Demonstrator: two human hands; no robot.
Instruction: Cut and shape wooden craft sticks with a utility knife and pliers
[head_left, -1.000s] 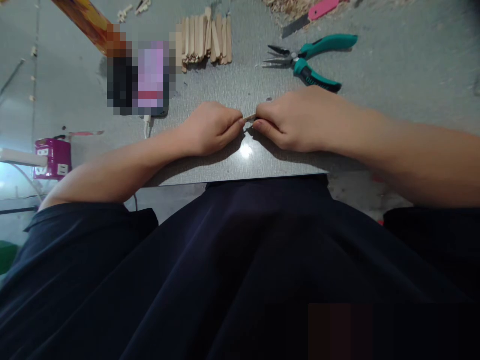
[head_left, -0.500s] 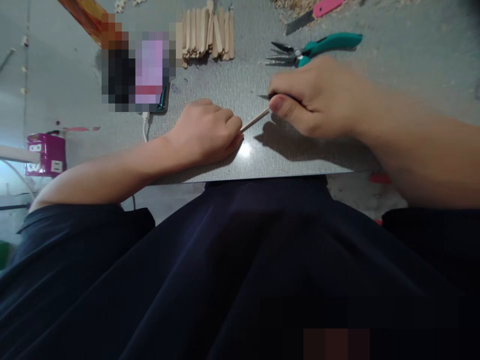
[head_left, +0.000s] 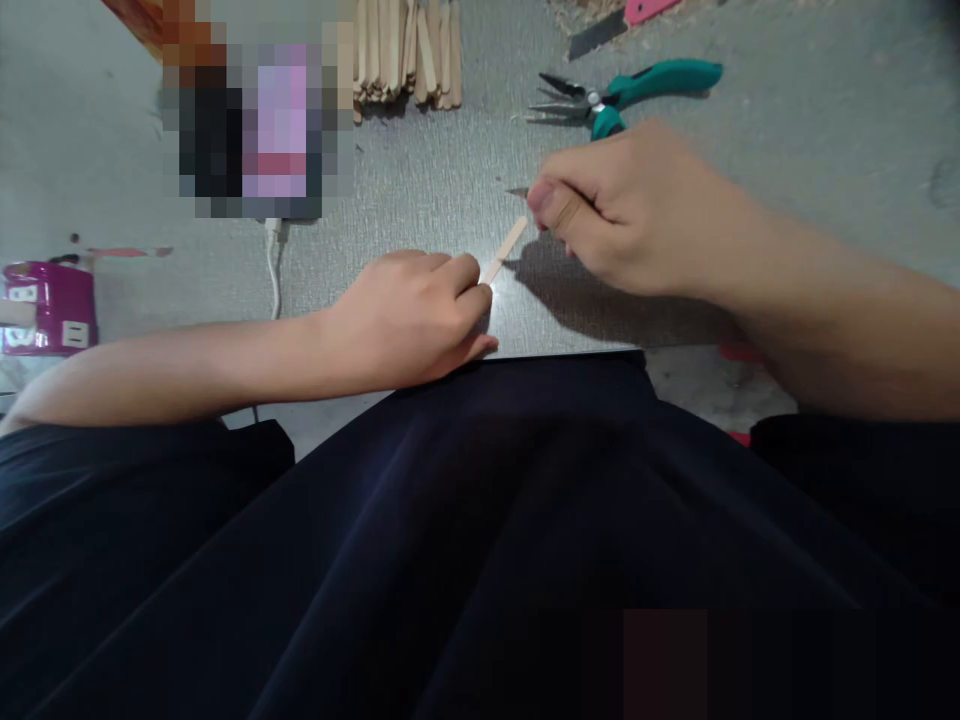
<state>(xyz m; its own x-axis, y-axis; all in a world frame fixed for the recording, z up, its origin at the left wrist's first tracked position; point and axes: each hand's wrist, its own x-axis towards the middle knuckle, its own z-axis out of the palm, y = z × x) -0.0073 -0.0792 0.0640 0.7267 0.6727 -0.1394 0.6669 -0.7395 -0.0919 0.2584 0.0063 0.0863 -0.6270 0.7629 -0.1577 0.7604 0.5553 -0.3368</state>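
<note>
A pale wooden stick point(head_left: 511, 243) juts up and to the right from the fingers of my left hand point(head_left: 420, 318), which is closed on its lower end near the table's front edge. Its broad flat face shows, and its rounded tip is free. My right hand point(head_left: 607, 210) is wrapped round a small knife point(head_left: 517, 191). Only the pointed blade shows, aimed left past my thumb; the handle is hidden in my fist. Blade and stick are apart, with the blade a little above the stick's tip.
Teal-handled pliers point(head_left: 664, 80) lie just beyond my right hand. Many wooden sticks point(head_left: 405, 50) are lined up at the back. A pink-handled blade point(head_left: 600, 35) lies among shavings. A blurred phone point(head_left: 281, 130) with a white cable point(head_left: 274, 270) and a purple socket box point(head_left: 56, 305) are at left.
My left hand has moved down toward the table edge, and the stick has turned from its thin edge to its flat face. The stick's tip has come away from my right hand.
</note>
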